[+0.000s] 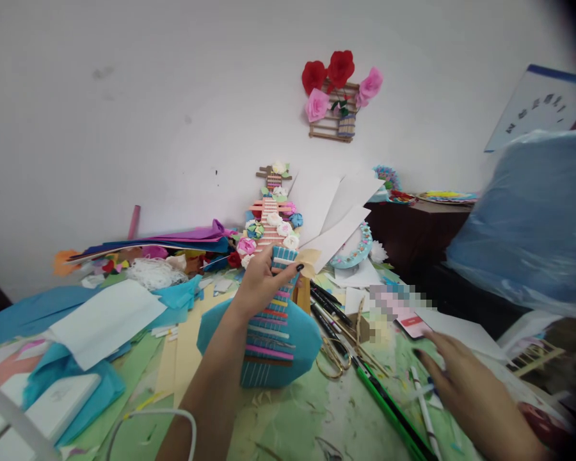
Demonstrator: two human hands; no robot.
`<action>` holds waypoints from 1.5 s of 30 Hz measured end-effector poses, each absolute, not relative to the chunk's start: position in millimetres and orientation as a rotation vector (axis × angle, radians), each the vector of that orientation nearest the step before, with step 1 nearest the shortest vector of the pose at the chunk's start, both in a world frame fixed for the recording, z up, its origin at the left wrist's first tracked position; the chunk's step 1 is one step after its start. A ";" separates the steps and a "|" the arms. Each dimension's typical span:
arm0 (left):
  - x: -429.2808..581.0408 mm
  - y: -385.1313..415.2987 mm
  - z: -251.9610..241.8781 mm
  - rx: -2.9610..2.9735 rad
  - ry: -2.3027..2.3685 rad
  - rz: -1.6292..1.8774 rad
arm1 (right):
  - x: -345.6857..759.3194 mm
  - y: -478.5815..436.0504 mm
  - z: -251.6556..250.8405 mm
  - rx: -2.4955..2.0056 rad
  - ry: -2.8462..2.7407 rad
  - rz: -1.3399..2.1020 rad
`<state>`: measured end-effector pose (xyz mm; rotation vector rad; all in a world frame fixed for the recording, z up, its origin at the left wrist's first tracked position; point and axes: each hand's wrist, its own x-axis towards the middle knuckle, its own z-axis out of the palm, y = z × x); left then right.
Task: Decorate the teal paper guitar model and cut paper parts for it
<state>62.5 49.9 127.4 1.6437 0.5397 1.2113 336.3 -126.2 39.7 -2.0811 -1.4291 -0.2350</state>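
Note:
My left hand (260, 282) is closed round the neck of a paper craft guitar (269, 333), a teal body with coloured stripes and paper roses (278, 230) up its stick neck. The same hand pinches a small fan of white paper strips (338, 208) that spreads up and to the right. My right hand (465, 381) hovers low at the right over the table, fingers stretched out and holding nothing, above a white pen (425, 410) and beside a green pen (388, 406).
Gold scissors (333, 358) and dark pens (329, 304) lie beside the guitar. Coloured paper sheets (173, 240), a white sheet (105, 320) and teal tissue crowd the left. A flower plaque (338, 96) hangs on the wall. A blue plastic bag (532, 218) bulks at right.

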 end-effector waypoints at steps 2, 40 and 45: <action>62.2 49.9 128.0 1.648 0.555 1.218 | 297.2 -99.9 75.6 -1.690 -1.539 0.050; 69.8 55.0 129.2 1.439 0.636 1.394 | 185.9 20.9 125.3 -0.811 -1.068 0.615; 69.9 55.3 129.5 1.431 0.643 1.400 | 186.4 19.8 126.1 -0.825 -1.122 0.583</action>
